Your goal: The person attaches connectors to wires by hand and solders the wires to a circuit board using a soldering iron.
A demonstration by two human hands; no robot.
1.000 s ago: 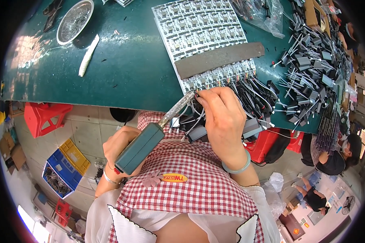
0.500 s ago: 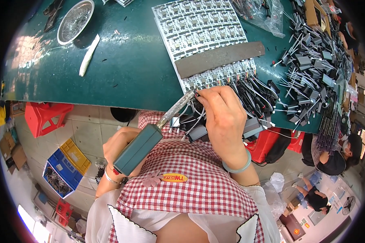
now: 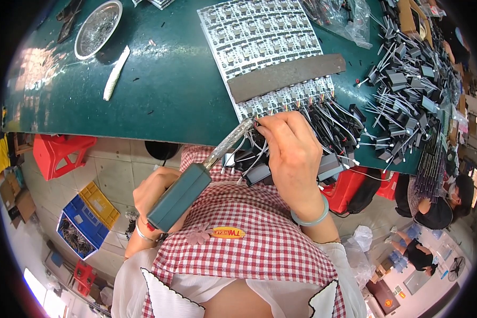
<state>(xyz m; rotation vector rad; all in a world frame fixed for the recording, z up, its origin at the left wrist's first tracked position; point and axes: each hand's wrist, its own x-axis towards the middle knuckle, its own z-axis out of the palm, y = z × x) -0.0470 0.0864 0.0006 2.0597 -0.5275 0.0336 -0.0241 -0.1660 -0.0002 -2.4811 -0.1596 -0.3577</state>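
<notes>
My left hand [image 3: 152, 192] is closed round a soldering iron [image 3: 179, 197] with a boxy dark green body and a foil-like wrapped barrel. Its tip meets the near left corner of a white circuit board sheet [image 3: 265, 37]. At that same spot my right hand [image 3: 293, 153] pinches thin wires, mostly hidden by the fingers. A brown flat bar [image 3: 287, 78] lies across the sheet. Along the near edge, several black modules [image 3: 331, 165] hang by black and white leads, part of them over the table's edge and under my right hand.
A metal bowl [image 3: 111, 16] and a white rolled strip [image 3: 116, 74] lie on the green table [image 3: 169, 100]. A heap of black wired modules [image 3: 408, 90] covers its right side. Red stools [image 3: 58, 153] and a blue crate [image 3: 93, 222] stand on the floor. Other people are at far right.
Both my hands and the soldering iron stay almost where they were. The circuit board sheet shows hardly any shift. A distant person at lower right has moved slightly.
</notes>
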